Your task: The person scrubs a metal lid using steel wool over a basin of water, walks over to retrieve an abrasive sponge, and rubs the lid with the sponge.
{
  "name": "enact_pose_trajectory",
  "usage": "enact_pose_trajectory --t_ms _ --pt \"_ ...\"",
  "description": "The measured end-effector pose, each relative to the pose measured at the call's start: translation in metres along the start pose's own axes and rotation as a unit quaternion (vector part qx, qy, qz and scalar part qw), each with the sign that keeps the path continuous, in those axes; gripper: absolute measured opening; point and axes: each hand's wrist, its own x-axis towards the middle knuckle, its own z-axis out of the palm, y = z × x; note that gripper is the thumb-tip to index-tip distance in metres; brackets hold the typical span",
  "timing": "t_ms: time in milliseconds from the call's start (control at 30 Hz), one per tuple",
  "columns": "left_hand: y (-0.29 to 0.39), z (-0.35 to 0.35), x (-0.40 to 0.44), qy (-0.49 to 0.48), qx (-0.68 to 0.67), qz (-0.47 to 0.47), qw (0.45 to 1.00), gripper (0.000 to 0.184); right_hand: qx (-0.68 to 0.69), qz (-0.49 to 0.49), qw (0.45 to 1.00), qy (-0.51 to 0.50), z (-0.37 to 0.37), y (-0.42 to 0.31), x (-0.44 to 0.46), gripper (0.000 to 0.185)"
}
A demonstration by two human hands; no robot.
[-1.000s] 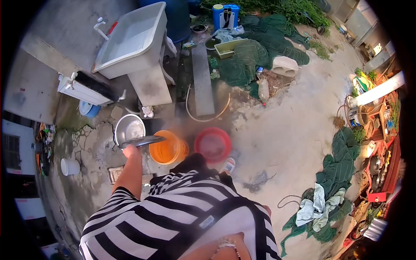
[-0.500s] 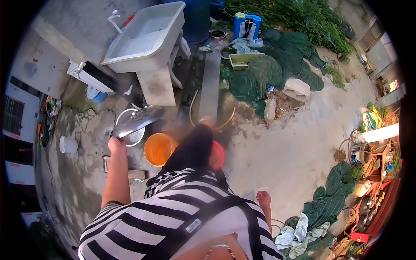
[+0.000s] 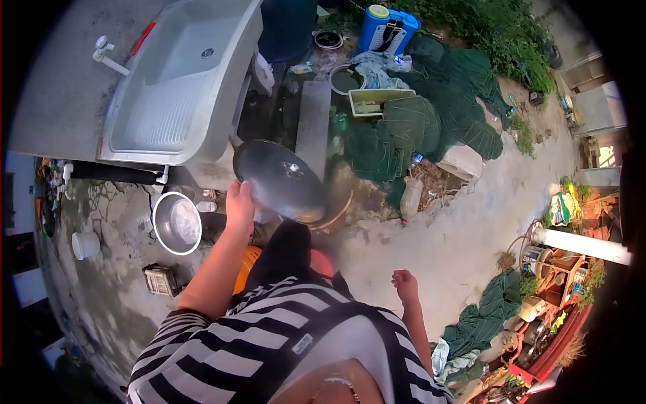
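My left hand (image 3: 240, 200) grips the rim of a dark, round wok (image 3: 279, 180), which is tilted with its smooth, shiny side toward me. The wok hangs in front of the stone sink (image 3: 158, 131), over the ground near its right leg. My right hand (image 3: 404, 285) hangs at my side with loosely bent fingers, holding nothing. Below and left of the wok, a metal basin (image 3: 176, 236) sits on the ground. Partly hidden by my left arm and leg is an orange bucket (image 3: 246, 269). A pink bucket (image 3: 321, 262) shows beside my leg.
A stone slab (image 3: 313, 124) lies ahead, beside dark green netting (image 3: 397, 141) and a pale tray (image 3: 380, 101). A blue sprayer tank (image 3: 387, 30) stands farther back. On the left are a white bucket (image 3: 86, 246) and a crate-like block (image 3: 160, 279). Clutter lines the right.
My left hand has carried the wok rightward and turned it more toward me. The sink appears closer, and the metal basin is now uncovered. My right hand stays low at my side.
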Motion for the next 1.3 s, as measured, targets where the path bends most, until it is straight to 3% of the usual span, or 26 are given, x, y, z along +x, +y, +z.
enact_pose_trajectory --t_ms 67,133,167,267,300,367,433,500,600,667,833,1000,1033,1100,1167,1233,1300 --pt "0.021 0.035 0.034 -0.006 0.010 -0.001 1.000 0.018 -0.102 -0.041 0.993 -0.031 0.017 -0.074 0.044 0.016" --pt "-0.002 0.040 0.101 -0.011 0.208 0.097 0.973 0.017 -0.165 -0.111 0.979 -0.039 0.037 -0.157 0.082 0.016" --pt "-0.019 0.037 0.136 -0.021 0.319 0.173 0.932 0.016 -0.168 -0.149 0.974 -0.037 0.046 -0.188 0.101 0.016" --pt "0.043 0.085 0.164 -0.025 0.205 0.026 0.978 0.015 -0.156 -0.192 0.968 -0.042 0.068 -0.300 0.127 0.016" --pt "0.021 0.087 0.190 -0.040 0.288 0.136 0.947 0.014 -0.149 -0.193 0.969 -0.046 0.072 -0.334 0.130 0.016" --pt "0.050 0.123 0.209 -0.025 0.138 -0.012 0.990 0.013 -0.185 -0.255 0.948 -0.046 0.080 -0.379 0.149 0.016" --pt "0.072 0.158 0.221 -0.046 0.105 0.008 0.993 0.013 -0.240 -0.303 0.921 -0.040 0.085 -0.435 0.163 0.017" --pt "0.104 0.193 0.232 -0.049 -0.011 -0.035 0.998 0.013 -0.233 -0.348 0.907 -0.046 0.094 -0.480 0.187 0.017" --pt "0.127 0.226 0.270 -0.039 0.002 -0.056 0.998 0.012 -0.202 -0.395 0.895 -0.042 0.101 -0.537 0.247 0.016" --pt "0.138 0.245 0.295 -0.018 -0.023 -0.061 0.998 0.011 -0.160 -0.428 0.889 -0.026 0.102 -0.565 0.302 0.016" --pt "0.133 0.290 0.381 0.044 -0.041 -0.069 0.996 0.009 -0.147 -0.408 0.899 -0.054 0.107 -0.609 0.477 0.012" --pt "0.088 0.351 0.468 0.089 -0.115 -0.120 0.982 0.012 -0.240 -0.397 0.885 -0.039 0.121 -0.625 0.665 0.012" --pt "0.076 0.363 0.483 0.097 -0.095 -0.121 0.983 0.014 -0.225 -0.377 0.897 -0.049 0.128 -0.635 0.694 0.012" --pt "0.007 0.360 0.520 0.046 0.138 -0.010 0.989 0.016 -0.225 -0.354 0.906 -0.063 0.148 -0.650 0.755 0.014" --pt "0.025 0.398 0.544 0.093 -0.021 -0.178 0.979 0.019 -0.254 -0.362 0.895 -0.064 0.175 -0.647 0.818 0.014" --pt "-0.023 0.405 0.577 0.101 -0.168 -0.204 0.959 0.023 -0.258 -0.357 0.895 -0.073 0.211 -0.652 0.877 0.014" --pt "-0.062 0.402 0.598 0.042 -0.005 -0.199 0.979 0.029 -0.270 -0.353 0.890 -0.103 0.246 -0.641 0.918 0.014"
